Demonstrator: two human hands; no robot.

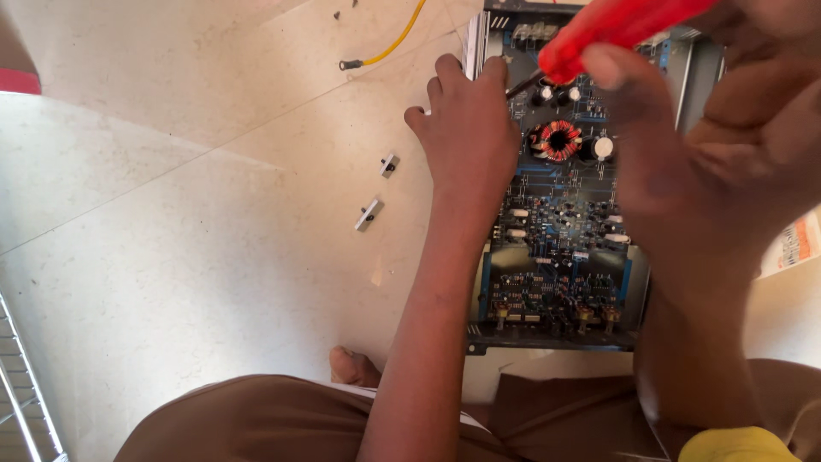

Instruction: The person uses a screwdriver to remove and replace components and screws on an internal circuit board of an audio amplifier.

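**Open amplifier chassis, screw work in hand**

Floor: pale tile, carries everything. Amplifier chassis: lid off, blue circuit board exposed, near the floor's far right edge. Left hand: fingers curled together, steadying its left rim. Right hand: fingers clamped on red-handled screwdriver, tip at the board's far end. Two small metal brackets: loose, left of chassis. Next move likely needs a seated tip and steady turning

My hands: two, left hand and right hand
Red-handled screwdriver: one, in my right hand
Open amplifier circuit board: one
Copper-wound toroid coil: one
Small white brackets on the floor: two, upper bracket, lower bracket
Yellow wire: one
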